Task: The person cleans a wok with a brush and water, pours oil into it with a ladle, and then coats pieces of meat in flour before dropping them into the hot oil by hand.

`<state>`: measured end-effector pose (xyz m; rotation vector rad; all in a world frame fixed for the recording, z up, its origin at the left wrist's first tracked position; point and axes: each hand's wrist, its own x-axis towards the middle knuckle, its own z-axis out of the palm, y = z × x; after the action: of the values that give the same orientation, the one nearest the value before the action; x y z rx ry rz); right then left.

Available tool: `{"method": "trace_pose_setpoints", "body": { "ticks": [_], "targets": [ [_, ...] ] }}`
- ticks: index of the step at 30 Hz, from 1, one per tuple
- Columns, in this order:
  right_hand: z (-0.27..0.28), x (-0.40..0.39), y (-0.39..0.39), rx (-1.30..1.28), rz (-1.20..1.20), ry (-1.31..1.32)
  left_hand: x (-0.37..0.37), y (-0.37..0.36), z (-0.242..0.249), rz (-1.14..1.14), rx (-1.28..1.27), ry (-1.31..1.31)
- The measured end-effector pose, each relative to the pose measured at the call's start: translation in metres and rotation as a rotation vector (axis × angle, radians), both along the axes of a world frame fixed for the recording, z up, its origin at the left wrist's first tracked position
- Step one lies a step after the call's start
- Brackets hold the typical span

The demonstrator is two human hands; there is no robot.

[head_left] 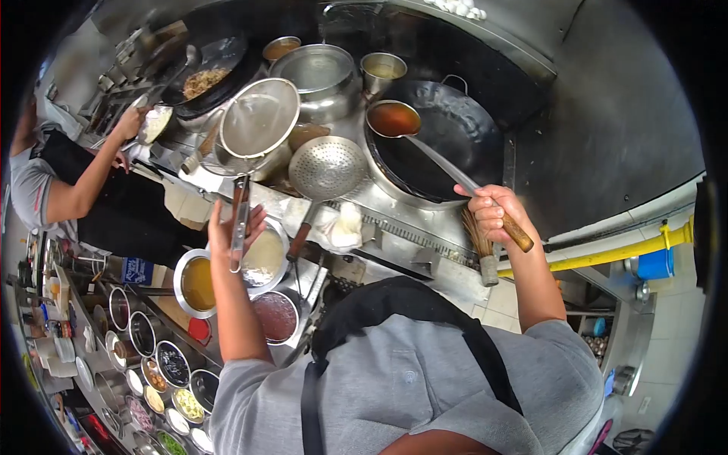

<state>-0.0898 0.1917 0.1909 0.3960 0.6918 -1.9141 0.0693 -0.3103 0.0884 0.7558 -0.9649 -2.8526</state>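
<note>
My right hand (497,212) is wrapped round the wooden handle of a long metal ladle (394,119), whose bowl holds reddish-brown liquid. The bowl is over the left rim of a large dark wok (447,136). My left hand (233,233) has its fingers apart at the handle of a round mesh strainer (260,117); whether it bears the handle's weight is unclear. The strainer lies over pots left of the wok. Between my hands, a perforated skimmer (327,168) rests with its handle pointing toward me, beside a white cloth (343,226).
At left a co-worker (76,189) holds a bowl near another wok (205,72) with food. Metal pots (312,72) stand behind the strainer. Containers of yellow (199,284) and red liquid (275,316) stand below my left hand. A bamboo brush (480,246) lies at the stove's front edge.
</note>
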Motion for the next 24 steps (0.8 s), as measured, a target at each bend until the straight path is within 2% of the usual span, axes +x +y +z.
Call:
{"method": "trace_pose_setpoints", "body": {
  "ticks": [2,4,5,6,8,10,12,13,15,16,18,19,20,21,22,23,24],
  "targets": [
    [-0.010,-0.002,0.019,0.020,-0.028,0.010,0.024,0.007,-0.014,0.076,-0.009,-0.005],
    [-0.024,-0.005,0.033,0.237,-0.061,0.108,0.058,-0.001,-0.051,0.105,0.309,0.018],
    [-0.026,-0.006,0.035,0.373,-0.073,0.175,0.076,0.002,-0.074,0.019,0.278,0.036],
    [-0.033,-0.007,0.040,0.375,-0.075,0.173,0.094,0.009,-0.097,-0.065,0.248,0.058],
    [-0.046,-0.007,0.048,0.716,-0.015,0.477,0.130,0.036,-0.127,-0.298,0.014,-0.119],
    [-0.044,-0.002,0.051,0.814,-0.021,0.544,0.155,0.082,-0.175,-0.343,-0.175,-0.485],
    [-0.040,0.003,0.055,1.109,0.062,0.788,0.172,0.120,-0.170,-0.418,-0.644,-0.193],
    [-0.035,0.005,0.057,1.112,0.061,0.790,0.170,0.130,-0.164,-0.418,-0.642,-0.190],
    [-0.024,0.011,0.060,1.273,0.097,1.002,0.163,0.142,-0.153,-0.233,-0.545,-0.531],
    [-0.017,0.013,0.061,1.275,0.100,1.013,0.159,0.140,-0.154,-0.226,-0.540,-0.525],
    [-0.006,0.012,0.064,1.233,0.070,0.865,0.148,0.124,-0.154,-0.232,-0.602,-0.624],
    [-0.012,0.004,0.075,1.015,-0.005,0.694,0.140,0.111,-0.153,-0.242,-0.643,-0.535],
    [-0.021,0.000,0.076,1.012,-0.007,0.705,0.132,0.095,-0.151,-0.255,-0.685,-0.448],
    [-0.031,0.002,0.075,1.150,0.039,0.873,0.122,0.078,-0.165,-0.081,-0.442,-0.400],
    [-0.047,0.002,0.077,1.286,0.093,1.047,0.104,0.079,-0.113,0.054,-0.276,-0.289],
    [-0.115,-0.016,0.102,1.517,0.024,1.809,0.089,0.058,-0.100,0.093,-0.109,-0.162],
    [-0.098,-0.009,0.084,1.577,0.139,1.742,0.074,0.040,-0.081,0.147,0.000,-0.080]
  ]
}}
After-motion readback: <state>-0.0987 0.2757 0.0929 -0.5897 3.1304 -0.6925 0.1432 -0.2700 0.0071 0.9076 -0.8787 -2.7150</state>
